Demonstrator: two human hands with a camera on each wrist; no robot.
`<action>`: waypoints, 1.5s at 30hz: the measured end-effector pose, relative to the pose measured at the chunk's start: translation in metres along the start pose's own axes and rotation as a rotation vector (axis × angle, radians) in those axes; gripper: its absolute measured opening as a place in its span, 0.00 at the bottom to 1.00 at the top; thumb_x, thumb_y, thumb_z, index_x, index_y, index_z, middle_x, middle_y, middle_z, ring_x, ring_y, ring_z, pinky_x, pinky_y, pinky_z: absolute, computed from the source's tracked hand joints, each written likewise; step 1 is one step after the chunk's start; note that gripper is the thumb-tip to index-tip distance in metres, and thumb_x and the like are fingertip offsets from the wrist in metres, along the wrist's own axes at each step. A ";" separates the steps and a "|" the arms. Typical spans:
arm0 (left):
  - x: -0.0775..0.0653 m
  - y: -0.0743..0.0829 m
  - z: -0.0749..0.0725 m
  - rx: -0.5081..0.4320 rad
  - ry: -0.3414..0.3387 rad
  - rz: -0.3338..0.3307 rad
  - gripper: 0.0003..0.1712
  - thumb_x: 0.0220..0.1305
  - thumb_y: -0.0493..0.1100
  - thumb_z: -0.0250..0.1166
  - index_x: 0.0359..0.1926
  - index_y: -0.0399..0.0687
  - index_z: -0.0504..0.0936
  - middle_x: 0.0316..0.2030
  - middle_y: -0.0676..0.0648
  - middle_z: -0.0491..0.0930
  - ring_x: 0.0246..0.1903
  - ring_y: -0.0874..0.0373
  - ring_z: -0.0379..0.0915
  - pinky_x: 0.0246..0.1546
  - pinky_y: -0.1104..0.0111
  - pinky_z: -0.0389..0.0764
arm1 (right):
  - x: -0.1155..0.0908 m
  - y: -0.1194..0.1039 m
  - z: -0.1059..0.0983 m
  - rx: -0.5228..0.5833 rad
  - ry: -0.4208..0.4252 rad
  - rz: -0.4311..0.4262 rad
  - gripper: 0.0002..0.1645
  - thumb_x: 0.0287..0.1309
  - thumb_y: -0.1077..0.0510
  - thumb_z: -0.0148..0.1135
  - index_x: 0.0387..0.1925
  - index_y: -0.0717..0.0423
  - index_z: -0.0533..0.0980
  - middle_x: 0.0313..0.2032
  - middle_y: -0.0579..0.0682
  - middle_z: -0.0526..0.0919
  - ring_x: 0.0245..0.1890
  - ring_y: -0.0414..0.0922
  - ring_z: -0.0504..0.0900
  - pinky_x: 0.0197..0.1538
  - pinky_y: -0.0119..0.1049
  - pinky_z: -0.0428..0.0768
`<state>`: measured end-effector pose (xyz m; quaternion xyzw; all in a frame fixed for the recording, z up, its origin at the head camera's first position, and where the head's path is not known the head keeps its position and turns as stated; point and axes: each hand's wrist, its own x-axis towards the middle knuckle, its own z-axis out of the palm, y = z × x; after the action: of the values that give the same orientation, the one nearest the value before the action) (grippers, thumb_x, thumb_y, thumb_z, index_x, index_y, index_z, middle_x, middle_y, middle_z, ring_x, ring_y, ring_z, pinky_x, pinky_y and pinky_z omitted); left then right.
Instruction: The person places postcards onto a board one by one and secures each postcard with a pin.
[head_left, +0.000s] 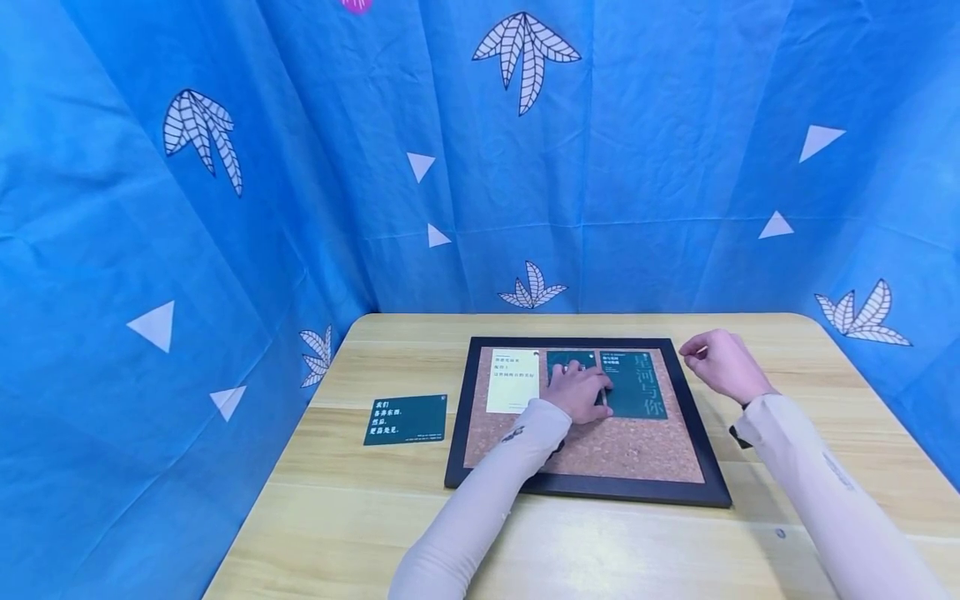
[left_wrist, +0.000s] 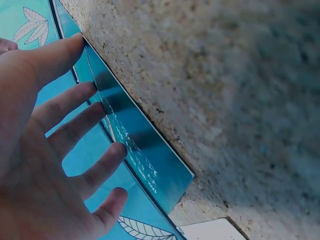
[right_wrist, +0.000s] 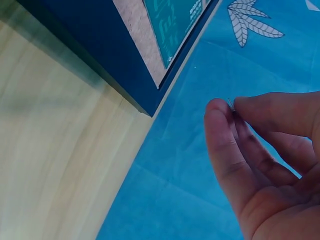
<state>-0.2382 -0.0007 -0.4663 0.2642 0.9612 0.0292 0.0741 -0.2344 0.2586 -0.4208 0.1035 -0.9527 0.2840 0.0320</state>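
A cork board (head_left: 600, 454) in a black frame lies on the table. My left hand (head_left: 576, 392) rests its spread fingertips on the middle green card (head_left: 557, 358); in the left wrist view that green card (left_wrist: 160, 175) lies against the cork under the fingertips. To its right is a larger green card (head_left: 633, 404) with big characters, to its left a pale yellow card (head_left: 513, 387). Beyond the frame's right edge, my right hand (head_left: 720, 362) is raised. In the right wrist view its thumb and index finger pinch a small pin (right_wrist: 230, 103), of which only a thin metal bit shows.
Another green card (head_left: 405, 419) with white characters lies on the wooden table (head_left: 322, 500), left of the frame. A tiny round thing (head_left: 781, 533) is on the table at the front right. A blue patterned curtain (head_left: 645, 167) hangs behind and beside the table.
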 end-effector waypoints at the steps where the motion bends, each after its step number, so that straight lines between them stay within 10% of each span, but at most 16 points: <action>1: -0.001 0.000 -0.001 0.003 0.002 0.000 0.28 0.69 0.65 0.64 0.69 0.73 0.76 0.72 0.64 0.71 0.63 0.56 0.67 0.56 0.60 0.68 | 0.002 0.000 0.000 -0.003 -0.002 -0.007 0.13 0.65 0.68 0.58 0.44 0.72 0.84 0.45 0.73 0.87 0.41 0.62 0.87 0.35 0.46 0.85; 21: 0.004 -0.001 0.004 -0.012 -0.003 -0.010 0.28 0.68 0.66 0.65 0.68 0.74 0.77 0.71 0.65 0.71 0.61 0.58 0.67 0.54 0.62 0.68 | 0.045 0.004 0.015 -0.074 -0.028 -0.130 0.11 0.61 0.73 0.58 0.39 0.75 0.85 0.40 0.72 0.88 0.41 0.65 0.87 0.46 0.59 0.85; 45: 0.008 -0.004 0.005 -0.007 0.000 -0.009 0.28 0.67 0.66 0.65 0.67 0.74 0.77 0.71 0.65 0.72 0.59 0.58 0.67 0.55 0.61 0.67 | 0.072 0.004 0.039 -0.159 -0.140 -0.057 0.15 0.59 0.75 0.54 0.43 0.74 0.84 0.46 0.73 0.86 0.49 0.67 0.85 0.52 0.59 0.84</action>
<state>-0.2459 0.0004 -0.4722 0.2597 0.9622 0.0322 0.0753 -0.3052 0.2274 -0.4466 0.1473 -0.9688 0.1984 -0.0184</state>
